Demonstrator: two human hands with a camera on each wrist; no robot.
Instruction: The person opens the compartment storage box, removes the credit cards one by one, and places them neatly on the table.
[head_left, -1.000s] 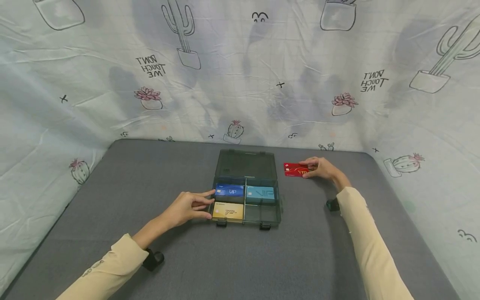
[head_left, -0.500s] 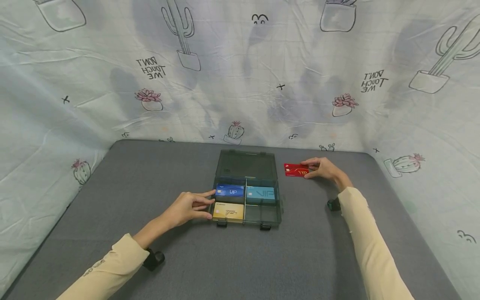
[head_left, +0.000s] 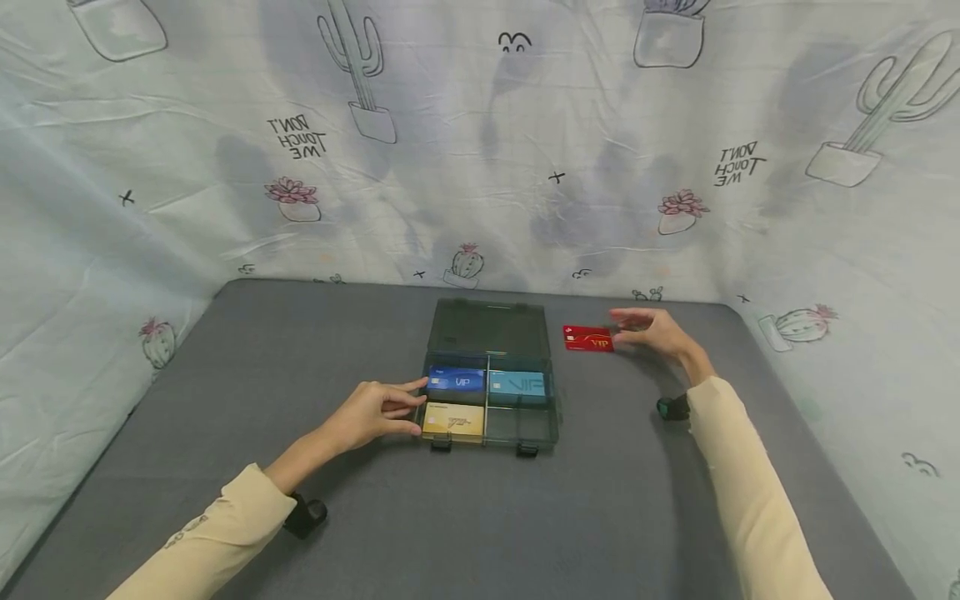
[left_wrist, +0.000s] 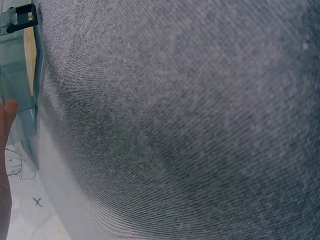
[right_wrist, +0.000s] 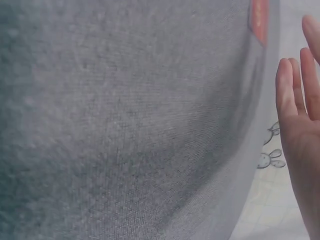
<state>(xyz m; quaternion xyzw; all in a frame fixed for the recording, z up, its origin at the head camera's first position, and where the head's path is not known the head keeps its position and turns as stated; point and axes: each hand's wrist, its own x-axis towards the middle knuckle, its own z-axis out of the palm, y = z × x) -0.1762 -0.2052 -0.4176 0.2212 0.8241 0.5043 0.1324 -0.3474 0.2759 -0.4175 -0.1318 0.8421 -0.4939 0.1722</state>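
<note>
A dark translucent plastic box [head_left: 522, 427] lies with its lid [head_left: 489, 327] tipped back, divided into compartments. A blue VIP card [head_left: 456, 379] is in the back left one, a teal VIP card [head_left: 517, 384] in the back right and a gold card [head_left: 453, 420] in the front left; the front right holds no card. My left hand [head_left: 369, 414] rests its extended fingertips against the box's left side. A red VIP card [head_left: 587, 338] lies flat on the table right of the lid. My right hand [head_left: 654, 330] is at its right end, fingers extended and spread from the thumb.
The grey table [head_left: 480, 525] reaches back to a white curtain [head_left: 450, 167] printed with cacti, which also hangs along both sides. Two black latches [head_left: 527, 450] stick out from the box's front edge. Each wrist wears a dark camera [head_left: 304, 517].
My right hand has let go of the red card and lifted slightly away to the right, fingers spreading. The card stays on the table. My left hand has kept its place at the box.
</note>
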